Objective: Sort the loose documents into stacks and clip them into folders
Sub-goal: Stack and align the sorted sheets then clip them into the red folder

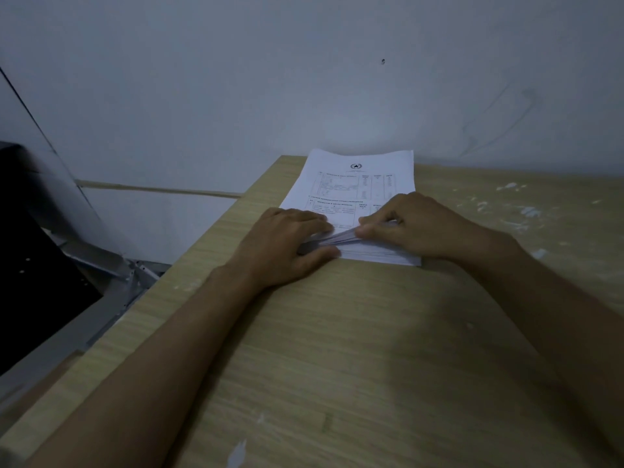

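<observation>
A thick stack of white printed documents (358, 184) lies at the far end of the wooden table (337, 349), against the wall. Its top sheet shows tables and a round emblem. My left hand (287, 244) rests at the stack's near left corner, thumb under several lifted sheets. My right hand (415, 224) pinches the near edge of those same sheets, which fan up a little above the rest of the stack. No folder or clip is in view.
A white wall (304, 79) stands directly behind the table. Off the table's left edge sit a dark object (30, 265) and grey metal framing (111, 265). White paint flecks (513, 197) dot the table at the right.
</observation>
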